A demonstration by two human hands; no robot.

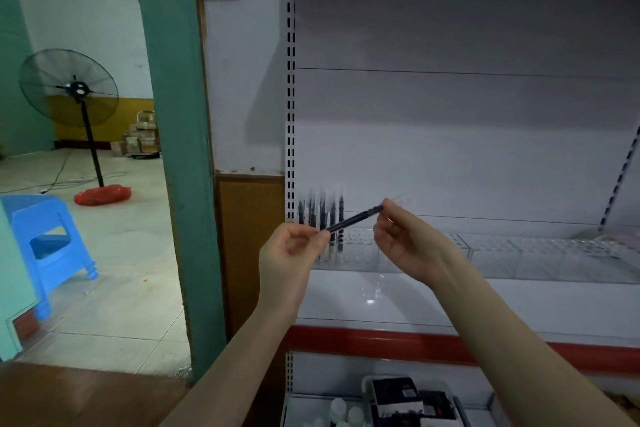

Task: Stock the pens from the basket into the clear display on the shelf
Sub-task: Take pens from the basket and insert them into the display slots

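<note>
A slim black pen (pixel 355 218) is being held at both ends in front of the shelf. Its lower left end is being pinched by the curled fingers of the left hand (pixel 294 246), and its upper right end is being gripped at the fingertips of the right hand (pixel 403 239), so that the pen is lying tilted, rising from left to right between the two hands. Both palms are being turned toward the camera, with the forearms reaching up from the bottom of the view.

Just behind the hands, a clear plastic pen display with rows of small holes (pixel 360 246) is being carried by the white metal shelf (pixel 381 298). A small group of dark pens standing upright (pixel 322 218) is being held in the display's left end; they are blurred, so their number cannot be told. A second clear display (pixel 540 253) is being carried further right on the same shelf. A red strip (pixel 381 340) is running along the shelf's front edge.

Below the shelf, a grey basket holding black packs (pixel 412 399) is being seen at the bottom edge, with small white round objects (pixel 343 409) beside it on its left.

To the left, beyond a green post (pixel 173 114), a black standing fan (pixel 69 87), a blue plastic stool (pixel 48 243) and a red bag at the fan's foot (pixel 102 194) are being seen on the tiled floor.
</note>
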